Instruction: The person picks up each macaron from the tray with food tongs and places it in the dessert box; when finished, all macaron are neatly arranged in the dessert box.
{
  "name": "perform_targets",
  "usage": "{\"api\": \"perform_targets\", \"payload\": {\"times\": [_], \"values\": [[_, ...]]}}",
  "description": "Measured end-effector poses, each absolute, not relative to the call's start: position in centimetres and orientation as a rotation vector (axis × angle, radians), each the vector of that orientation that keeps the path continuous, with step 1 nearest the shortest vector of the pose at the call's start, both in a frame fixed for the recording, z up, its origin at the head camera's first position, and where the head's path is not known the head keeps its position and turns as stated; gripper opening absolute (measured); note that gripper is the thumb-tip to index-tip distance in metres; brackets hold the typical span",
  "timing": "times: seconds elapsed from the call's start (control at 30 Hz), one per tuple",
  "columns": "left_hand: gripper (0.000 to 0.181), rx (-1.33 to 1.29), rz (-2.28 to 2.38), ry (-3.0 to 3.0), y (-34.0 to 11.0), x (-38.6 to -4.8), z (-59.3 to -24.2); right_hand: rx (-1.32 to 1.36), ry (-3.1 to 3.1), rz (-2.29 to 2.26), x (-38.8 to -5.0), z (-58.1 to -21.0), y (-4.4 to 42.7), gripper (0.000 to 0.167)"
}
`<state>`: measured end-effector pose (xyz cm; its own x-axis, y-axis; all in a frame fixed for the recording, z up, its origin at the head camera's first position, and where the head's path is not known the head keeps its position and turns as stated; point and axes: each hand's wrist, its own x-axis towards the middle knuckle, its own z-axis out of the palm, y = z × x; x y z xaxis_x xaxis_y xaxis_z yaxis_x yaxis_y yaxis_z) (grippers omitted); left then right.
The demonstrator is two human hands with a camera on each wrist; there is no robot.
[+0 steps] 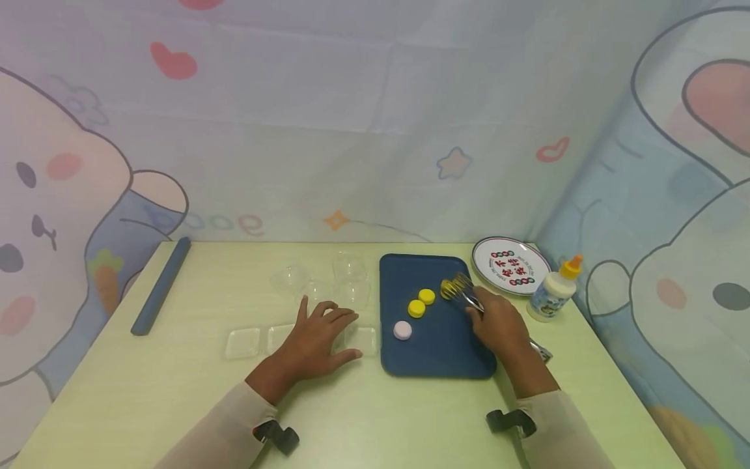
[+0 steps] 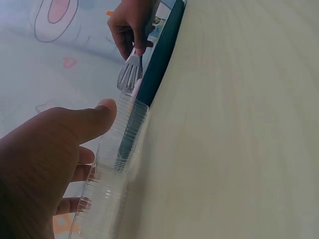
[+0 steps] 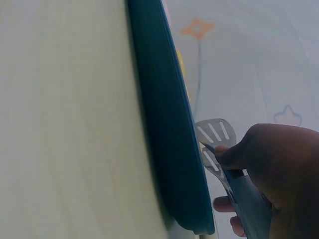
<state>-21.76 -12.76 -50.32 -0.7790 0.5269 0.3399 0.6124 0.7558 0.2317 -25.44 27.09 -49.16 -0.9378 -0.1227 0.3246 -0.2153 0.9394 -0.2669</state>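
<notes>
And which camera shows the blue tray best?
The head view: it looks down on the blue tray, showing most of its top. The left wrist and right wrist views show mainly its side.

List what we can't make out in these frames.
Head: part of clear container, behind the left hand.
Head: part of one yellow disc, under the tongs.
Head: label on the bottle, too small to read.
Left wrist: clear container's end, cut off by bottom edge.
Right wrist: yellow discs, mostly behind the blue tray.
</notes>
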Motion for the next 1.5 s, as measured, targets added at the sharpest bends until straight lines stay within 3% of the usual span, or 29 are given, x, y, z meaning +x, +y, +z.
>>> {"api": "perform_targets", "payload": {"times": [0.93,1.5], "values": [[0.066,-0.891,-0.463,-2.718,-12.8,-21.8,-50.6,0.252,-2.719,0.494,-24.6,-49.2,26.9,0.049],[0.07,-0.907,-0.459,-2.701,-12.9,-21.8,-50.5,0.405,-2.537,0.483,-23.2,-48.6,24.5,0.044]]}}
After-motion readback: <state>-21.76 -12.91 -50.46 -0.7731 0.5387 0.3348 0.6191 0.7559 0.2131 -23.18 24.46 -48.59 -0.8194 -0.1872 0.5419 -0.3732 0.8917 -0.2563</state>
